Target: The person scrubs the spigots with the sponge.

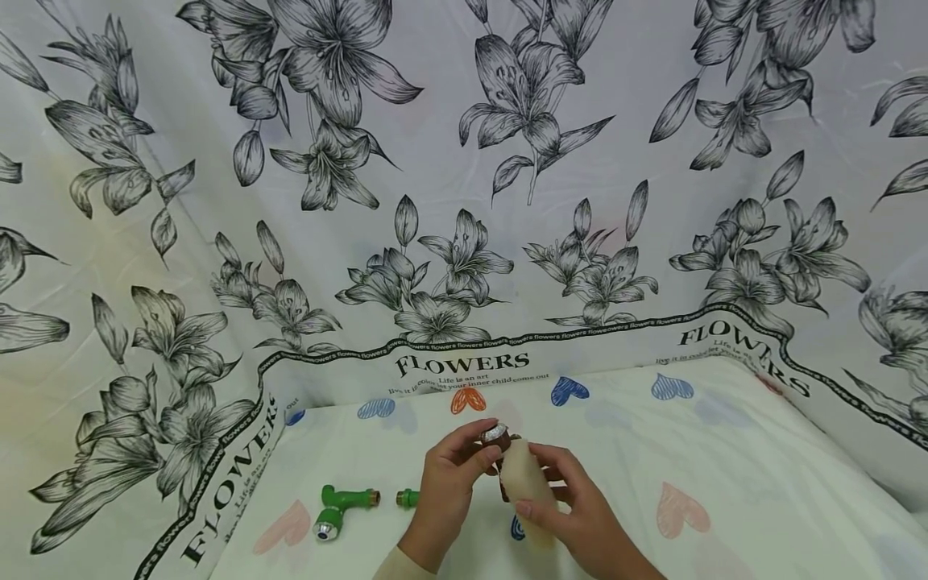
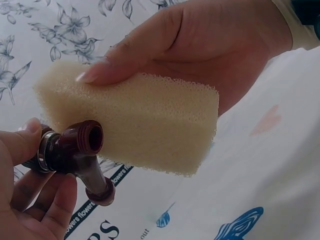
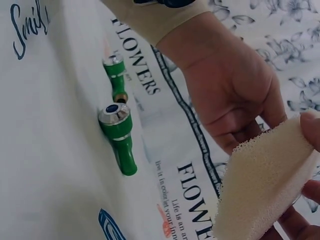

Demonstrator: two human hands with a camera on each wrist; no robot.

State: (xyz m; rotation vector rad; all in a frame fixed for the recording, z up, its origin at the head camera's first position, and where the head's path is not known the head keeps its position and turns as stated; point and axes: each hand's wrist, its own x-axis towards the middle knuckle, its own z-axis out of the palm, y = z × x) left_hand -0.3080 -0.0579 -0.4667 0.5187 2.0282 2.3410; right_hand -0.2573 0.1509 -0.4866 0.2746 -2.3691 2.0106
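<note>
Left hand (image 1: pixel 448 479)'s got its grip pinched on a maroon valve (image 2: pixel 72 149), right hand (image 1: pixel 580 499)'s clamped round a beige sponge (image 2: pixel 142 125) right beside it, over the heart-print cloth (image 1: pixel 783 451) near two green valves (image 3: pixel 119 131).

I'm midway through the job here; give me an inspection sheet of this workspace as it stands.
Surface: white heart-print cloth, lightly wrinkled.
Job's things: dark red fitting and beige sponge, both held up; whether they touch is unclear.
Clutter: one green fitting lies on the cloth; a second green fitting, beside the left hand in the head view, is only partly visible there.
Hands: left holds the dark red fitting; right hand grips the sponge.
Cables: nothing seen.
Surroundings: flower-print curtain behind.
</note>
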